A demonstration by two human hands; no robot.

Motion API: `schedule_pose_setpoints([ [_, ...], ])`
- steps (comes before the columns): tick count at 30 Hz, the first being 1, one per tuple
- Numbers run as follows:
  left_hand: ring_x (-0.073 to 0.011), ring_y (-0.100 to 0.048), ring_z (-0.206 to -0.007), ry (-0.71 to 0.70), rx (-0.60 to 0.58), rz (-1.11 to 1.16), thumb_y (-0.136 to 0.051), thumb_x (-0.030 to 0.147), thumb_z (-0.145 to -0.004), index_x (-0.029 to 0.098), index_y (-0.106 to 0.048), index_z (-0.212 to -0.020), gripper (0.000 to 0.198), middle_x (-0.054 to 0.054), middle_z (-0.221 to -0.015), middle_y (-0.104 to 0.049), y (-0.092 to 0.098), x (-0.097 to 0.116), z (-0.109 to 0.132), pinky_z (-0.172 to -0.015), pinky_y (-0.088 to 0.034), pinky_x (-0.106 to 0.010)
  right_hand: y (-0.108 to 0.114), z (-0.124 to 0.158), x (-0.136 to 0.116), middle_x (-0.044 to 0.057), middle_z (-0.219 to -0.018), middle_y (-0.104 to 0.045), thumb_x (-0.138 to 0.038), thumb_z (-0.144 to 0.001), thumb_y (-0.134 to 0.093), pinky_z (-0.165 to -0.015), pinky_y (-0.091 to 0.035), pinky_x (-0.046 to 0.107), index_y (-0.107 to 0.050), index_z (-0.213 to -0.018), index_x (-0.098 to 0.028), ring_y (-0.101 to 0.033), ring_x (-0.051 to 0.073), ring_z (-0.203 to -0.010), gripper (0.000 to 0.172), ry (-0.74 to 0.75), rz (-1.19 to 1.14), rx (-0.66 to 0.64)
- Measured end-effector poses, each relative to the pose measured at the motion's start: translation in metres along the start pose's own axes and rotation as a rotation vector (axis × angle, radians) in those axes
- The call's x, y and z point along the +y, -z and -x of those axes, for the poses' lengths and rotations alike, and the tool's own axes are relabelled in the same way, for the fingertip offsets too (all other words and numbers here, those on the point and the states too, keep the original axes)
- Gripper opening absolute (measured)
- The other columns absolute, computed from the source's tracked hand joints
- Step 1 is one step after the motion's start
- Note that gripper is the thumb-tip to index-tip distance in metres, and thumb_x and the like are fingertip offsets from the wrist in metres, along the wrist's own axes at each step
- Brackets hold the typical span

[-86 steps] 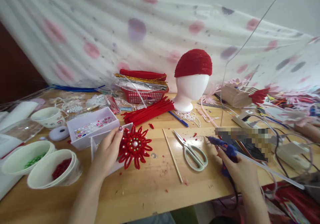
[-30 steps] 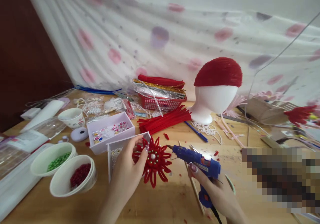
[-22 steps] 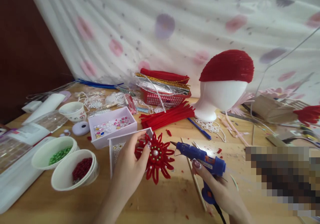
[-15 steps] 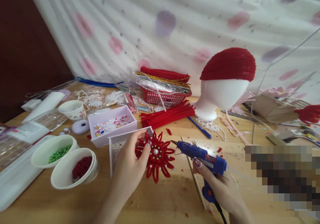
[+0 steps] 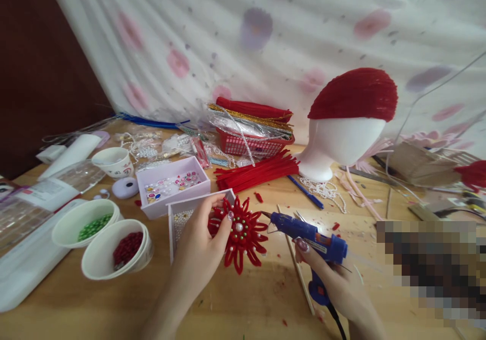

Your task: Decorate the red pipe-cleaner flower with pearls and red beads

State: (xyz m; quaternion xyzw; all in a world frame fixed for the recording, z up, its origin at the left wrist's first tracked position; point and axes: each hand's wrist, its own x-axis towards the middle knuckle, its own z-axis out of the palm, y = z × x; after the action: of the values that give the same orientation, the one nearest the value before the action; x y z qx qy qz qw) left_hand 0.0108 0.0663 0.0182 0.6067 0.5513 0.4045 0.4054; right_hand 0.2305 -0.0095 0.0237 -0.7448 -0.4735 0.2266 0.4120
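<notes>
Between the thumb and fingers of my left hand (image 5: 207, 234) is a red pipe-cleaner flower (image 5: 245, 244), its face turned toward me. Green beads and small pearls ring a larger pearl at its centre, and more pearls dot the petals. My right hand (image 5: 334, 279) is wrapped round the handle of a blue glue gun (image 5: 311, 234). The gun's nozzle points left, close to the flower's right-hand petals; whether it touches them I cannot tell. Behind my left hand stands a white box of pearl beads (image 5: 182, 223), partly hidden.
Paper bowls of green beads (image 5: 94, 227) and dark red beads (image 5: 128, 249) stand at left, near a white box of gems (image 5: 174, 198). Red pipe cleaners (image 5: 258, 170) lie before a red basket (image 5: 254, 145). A white mannequin head (image 5: 341, 137) wears a red cap.
The whole view has shifted slightly, so everything sits a little to the right. Both hands keep their holds, with the flower and glue gun in nearly the same relation.
</notes>
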Motion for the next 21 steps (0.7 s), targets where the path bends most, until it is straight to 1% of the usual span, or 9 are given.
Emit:
schedule_pose_setpoints([
  [6,-0.0241,-0.064,-0.116,-0.009,0.002,0.018,-0.051,0.031,-0.09,0.028,-0.058,-0.126,0.036,-0.005,-0.128,-0.069,-0.0001,-0.0016,0.0007,-0.098,-0.051,-0.044,0.0014,-0.0001,0.0032,0.003,-0.062,-0.062,-0.068,-0.074,-0.067,-0.054,-0.047,0.029,-0.072,-0.067,-0.019,-0.055,0.019,-0.062,0.05,-0.028,-0.009,0.02],
  [10,-0.0238,-0.065,-0.112,-0.008,-0.007,0.022,-0.051,0.031,-0.09,0.028,-0.058,-0.126,0.036,-0.005,-0.127,-0.069,-0.0001,-0.0014,0.0006,-0.094,-0.052,-0.043,0.0023,0.0012,0.0039,0.004,-0.063,-0.063,-0.07,-0.073,-0.067,-0.045,-0.041,0.026,-0.072,-0.069,-0.018,-0.051,0.016,-0.055,0.052,-0.099,-0.021,0.008],
  [12,-0.0237,-0.065,-0.111,-0.006,-0.008,0.017,-0.051,0.031,-0.09,0.028,-0.058,-0.126,0.036,-0.005,-0.127,-0.069,0.0004,-0.001,0.001,-0.094,-0.053,-0.043,0.0023,0.0017,0.0034,0.005,-0.066,-0.065,-0.071,-0.072,-0.067,-0.043,-0.04,0.026,-0.072,-0.069,-0.018,-0.053,0.016,-0.055,0.053,-0.111,-0.022,0.004],
  [14,-0.0237,-0.065,-0.111,-0.011,-0.006,0.013,-0.051,0.031,-0.09,0.028,-0.058,-0.125,0.036,-0.005,-0.126,-0.069,0.0007,-0.0008,0.0012,-0.094,-0.053,-0.043,0.002,0.0017,0.0026,0.005,-0.067,-0.067,-0.071,-0.072,-0.066,-0.047,-0.043,0.027,-0.072,-0.069,-0.019,-0.057,0.018,-0.059,0.052,-0.105,-0.019,0.011],
  [16,-0.0235,-0.066,-0.11,-0.016,-0.005,0.016,-0.051,0.031,-0.09,0.028,-0.058,-0.125,0.036,-0.004,-0.126,-0.069,0.0005,-0.0008,0.001,-0.094,-0.053,-0.043,0.0016,0.0011,0.002,0.005,-0.068,-0.068,-0.069,-0.072,-0.068,-0.055,-0.049,0.029,-0.071,-0.067,-0.02,-0.06,0.021,-0.064,0.05,-0.092,-0.02,0.04],
  [18,-0.0233,-0.066,-0.11,-0.014,-0.008,0.016,-0.051,0.03,-0.089,0.028,-0.058,-0.125,0.036,-0.004,-0.126,-0.069,0.0001,-0.0007,0.0004,-0.093,-0.053,-0.043,0.001,0.0001,0.0015,0.005,-0.067,-0.069,-0.068,-0.071,-0.069,-0.062,-0.051,0.031,-0.071,-0.065,-0.02,-0.062,0.022,-0.067,0.048,-0.078,-0.023,0.071],
  [19,-0.0234,-0.066,-0.11,-0.01,-0.009,0.013,-0.051,0.03,-0.089,0.028,-0.058,-0.125,0.036,-0.004,-0.126,-0.069,-0.0001,-0.0004,0.0001,-0.093,-0.053,-0.043,0.0007,-0.0003,0.0012,0.005,-0.066,-0.068,-0.068,-0.07,-0.07,-0.061,-0.051,0.031,-0.071,-0.064,-0.02,-0.062,0.022,-0.067,0.048,-0.07,-0.023,0.076],
  [21,-0.0235,-0.066,-0.11,-0.004,-0.01,0.005,-0.051,0.031,-0.089,0.029,-0.058,-0.125,0.036,-0.004,-0.126,-0.07,-0.0001,0.0004,-0.0002,-0.094,-0.053,-0.043,-0.0001,-0.0007,0.0002,0.004,-0.061,-0.064,-0.069,-0.069,-0.07,-0.054,-0.049,0.03,-0.069,-0.062,-0.021,-0.058,0.021,-0.062,0.049,-0.058,-0.023,0.063],
])
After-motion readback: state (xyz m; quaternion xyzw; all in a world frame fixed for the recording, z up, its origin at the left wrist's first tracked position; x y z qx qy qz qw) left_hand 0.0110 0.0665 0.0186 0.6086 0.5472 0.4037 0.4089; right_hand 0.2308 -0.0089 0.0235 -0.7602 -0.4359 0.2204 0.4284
